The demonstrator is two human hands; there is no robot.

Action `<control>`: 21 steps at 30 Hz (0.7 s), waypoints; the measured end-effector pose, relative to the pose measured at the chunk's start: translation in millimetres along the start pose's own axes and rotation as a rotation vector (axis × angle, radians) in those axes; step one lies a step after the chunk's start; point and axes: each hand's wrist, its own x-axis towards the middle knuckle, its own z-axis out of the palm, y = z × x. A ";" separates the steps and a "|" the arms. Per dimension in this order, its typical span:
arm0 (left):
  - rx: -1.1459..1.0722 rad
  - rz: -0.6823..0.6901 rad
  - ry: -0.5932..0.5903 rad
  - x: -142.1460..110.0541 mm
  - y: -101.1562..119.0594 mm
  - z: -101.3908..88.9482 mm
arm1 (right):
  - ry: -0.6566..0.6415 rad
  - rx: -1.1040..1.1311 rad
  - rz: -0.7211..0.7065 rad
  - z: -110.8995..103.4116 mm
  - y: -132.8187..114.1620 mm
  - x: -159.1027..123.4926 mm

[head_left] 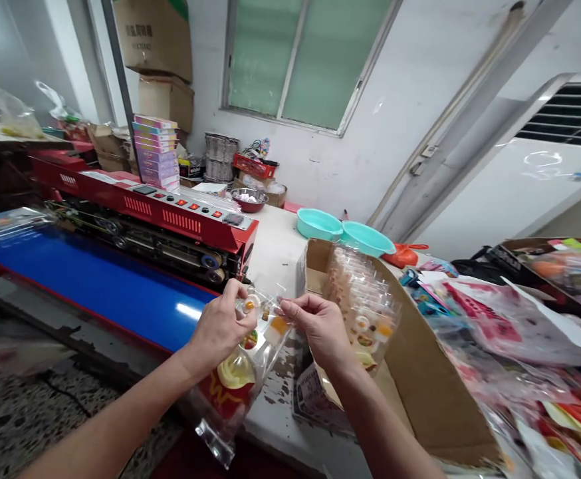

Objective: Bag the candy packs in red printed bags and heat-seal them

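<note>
Between my hands hangs a clear plastic bag (235,372) holding small toy food pieces, among them a fried egg, a round burger-like piece and a red-and-yellow fries pouch. My left hand (223,322) pinches the bag's upper left edge. At the upper right corner, the thumb and fingers of my right hand (318,326) are closed on the same bag. Just right of my right hand stands an open cardboard box (420,372), with a row of similar packed bags (363,306) upright inside it. My right forearm crosses over the near part of this box.
On the left is a red sealing machine (181,213) with a blue conveyor belt (96,273). Two turquoise basins (367,238) stand near the wall. Piled plastic packages (500,326) cover the right side. Stacked small boxes (155,153) rise behind the machine.
</note>
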 end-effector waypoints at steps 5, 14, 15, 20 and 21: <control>-0.355 -0.150 -0.053 -0.2 -15.6 -7.6 | -0.037 0.047 0.080 14.0 12.4 5.6; -0.857 -0.462 -0.234 12.8 -24.3 -15.4 | -0.063 0.093 0.148 24.4 20.7 11.3; -0.906 -0.500 -0.245 15.2 -24.6 -16.3 | -0.075 0.085 0.147 24.8 21.0 12.3; -0.947 -0.619 -0.312 30.7 -31.8 -16.6 | -0.079 0.056 0.171 27.2 23.6 19.8; -0.936 -0.637 -0.287 33.2 -34.1 -15.8 | -0.070 0.043 0.166 27.8 24.6 21.4</control>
